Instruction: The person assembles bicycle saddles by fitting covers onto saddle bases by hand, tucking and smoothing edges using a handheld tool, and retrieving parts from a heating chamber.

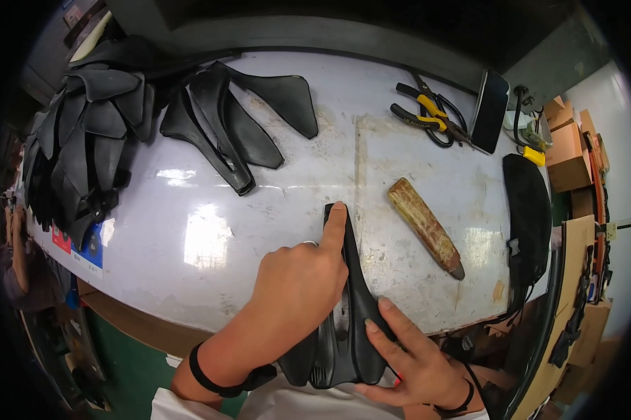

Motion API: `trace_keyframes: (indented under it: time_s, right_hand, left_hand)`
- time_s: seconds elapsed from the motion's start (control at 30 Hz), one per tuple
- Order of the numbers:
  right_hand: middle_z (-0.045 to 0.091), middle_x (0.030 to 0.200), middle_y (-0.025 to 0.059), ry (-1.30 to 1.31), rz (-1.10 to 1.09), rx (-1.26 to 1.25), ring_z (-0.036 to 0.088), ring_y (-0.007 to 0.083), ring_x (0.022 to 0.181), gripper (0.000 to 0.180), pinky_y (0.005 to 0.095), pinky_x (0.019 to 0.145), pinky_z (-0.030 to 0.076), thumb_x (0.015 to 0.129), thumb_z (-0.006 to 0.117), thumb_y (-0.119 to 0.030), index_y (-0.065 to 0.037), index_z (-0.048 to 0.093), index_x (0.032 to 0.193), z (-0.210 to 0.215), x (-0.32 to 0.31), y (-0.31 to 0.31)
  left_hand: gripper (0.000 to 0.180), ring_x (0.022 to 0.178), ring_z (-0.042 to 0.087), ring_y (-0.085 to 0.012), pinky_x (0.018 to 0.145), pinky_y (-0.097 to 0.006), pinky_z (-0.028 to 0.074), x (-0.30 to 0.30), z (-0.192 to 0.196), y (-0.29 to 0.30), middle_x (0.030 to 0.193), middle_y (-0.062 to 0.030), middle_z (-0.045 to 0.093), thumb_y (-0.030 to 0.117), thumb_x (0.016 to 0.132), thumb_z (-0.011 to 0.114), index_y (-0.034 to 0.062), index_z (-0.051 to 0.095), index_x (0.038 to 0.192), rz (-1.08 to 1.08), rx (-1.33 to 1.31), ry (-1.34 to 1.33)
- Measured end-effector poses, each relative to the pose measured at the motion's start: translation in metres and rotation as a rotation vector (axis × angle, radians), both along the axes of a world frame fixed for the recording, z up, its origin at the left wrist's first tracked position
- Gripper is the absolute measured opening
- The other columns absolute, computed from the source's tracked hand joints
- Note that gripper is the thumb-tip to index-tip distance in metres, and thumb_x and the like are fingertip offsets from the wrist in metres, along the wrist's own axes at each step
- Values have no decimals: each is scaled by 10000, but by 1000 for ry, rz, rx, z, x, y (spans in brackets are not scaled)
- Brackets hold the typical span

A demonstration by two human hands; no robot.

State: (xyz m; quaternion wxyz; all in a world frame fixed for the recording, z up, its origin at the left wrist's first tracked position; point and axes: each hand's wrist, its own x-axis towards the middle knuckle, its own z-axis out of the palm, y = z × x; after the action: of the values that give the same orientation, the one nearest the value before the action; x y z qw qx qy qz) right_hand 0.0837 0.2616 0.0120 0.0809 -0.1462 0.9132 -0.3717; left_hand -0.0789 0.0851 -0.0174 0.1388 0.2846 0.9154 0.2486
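A black part shaped like a bicycle saddle (361,315) lies at the near edge of the table, narrow end pointing away from me and wide wings toward my body. A groove runs down its middle. My left hand (303,276) lies over its narrow front, index finger stretched along to the tip; the other fingers are folded against it and the thumb is hidden. My right hand (417,360) holds the right wing, fingers on top and thumb at the near edge. To the right lies a worn brown, tape-wrapped bar (425,227) with a dark tip.
Similar black parts (228,119) lie beyond my hands, and a large pile of them (91,133) fills the left. Yellow-and-black pliers (427,115), a phone (490,112) and a black pouch (525,217) line the right side. Cardboard boxes (569,157) stand beyond. Another person's arm (19,252) shows far left.
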Motion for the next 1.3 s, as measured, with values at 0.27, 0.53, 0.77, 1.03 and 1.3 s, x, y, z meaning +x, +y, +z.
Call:
trace_keyframes:
  time_s: [0.27,0.53,0.77,1.03,1.3]
  right_hand:
    - [473,1386,476,192,205,416,558,585,1271,643,518,1013,549,982,666,-324,192,516,1335,-7,-4,-5]
    - [542,1310,462,207,265,410,581,589,1239,597,520,982,567,998,631,-326,157,534,1336,-9,-5,4]
    - [435,1388,501,123,194,206,504,637,1289,800,581,1041,515,921,726,-423,187,482,1377,-6,-4,3]
    - [373,1483,457,83,143,147,452,608,1360,880,569,1104,468,869,786,-427,164,455,1431,-13,2,2]
    - [372,1476,467,131,141,155,454,611,1355,889,567,1094,472,875,775,-466,160,458,1421,-13,3,2]
  left_hand:
    - [692,524,668,-357,544,-465,560,1,1,0,630,-164,658,130,890,630,-75,414,1515,-12,-63,-20]
    - [862,945,748,-347,798,-335,573,-15,18,-69,1147,-251,728,127,839,753,-19,352,1588,-425,450,-757]
    - [626,1291,576,-396,1093,-449,479,41,59,-63,1362,-238,585,167,775,789,136,667,1389,-280,-18,118]
    - [297,1323,559,-363,964,-405,515,27,47,-71,1479,-214,543,267,846,774,117,780,1103,-756,437,-389]
    - [384,1372,523,-384,1102,-433,448,65,41,-73,1443,-213,561,227,908,766,-7,727,1211,-155,601,-294]
